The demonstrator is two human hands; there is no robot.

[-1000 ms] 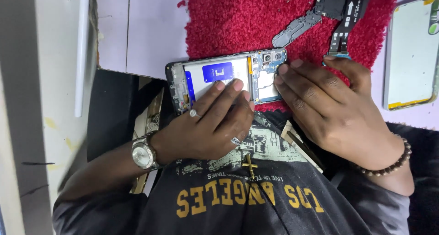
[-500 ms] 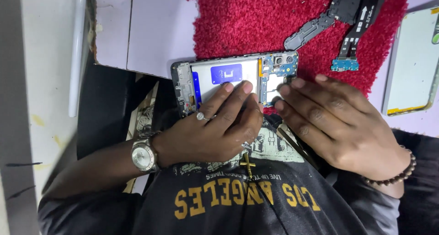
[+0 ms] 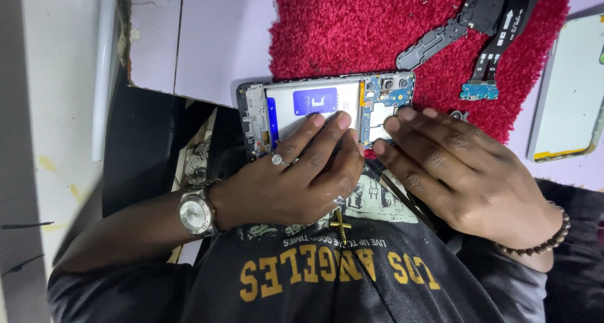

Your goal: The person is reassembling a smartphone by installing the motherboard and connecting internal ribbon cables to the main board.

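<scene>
At the edge of the red mat (image 3: 377, 27), the opened phone (image 3: 324, 109) lies sideways; left hand (image 3: 296, 181) presses flat on it, right hand (image 3: 465, 172) touches its camera end, fingers straight, gripping nothing.

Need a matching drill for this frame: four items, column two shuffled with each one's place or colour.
Column 1
1. opened phone
2. flex cable
3. wristwatch
4. bead bracelet

Column 2
A. on the wrist of the right hand
B. lying loose on the red mat, up past the phone
C. on the wrist of the left hand
D. at the near edge of the mat, under the fingers of both hands

Pairs: 1-D, 2-B, 3-C, 4-A
</scene>
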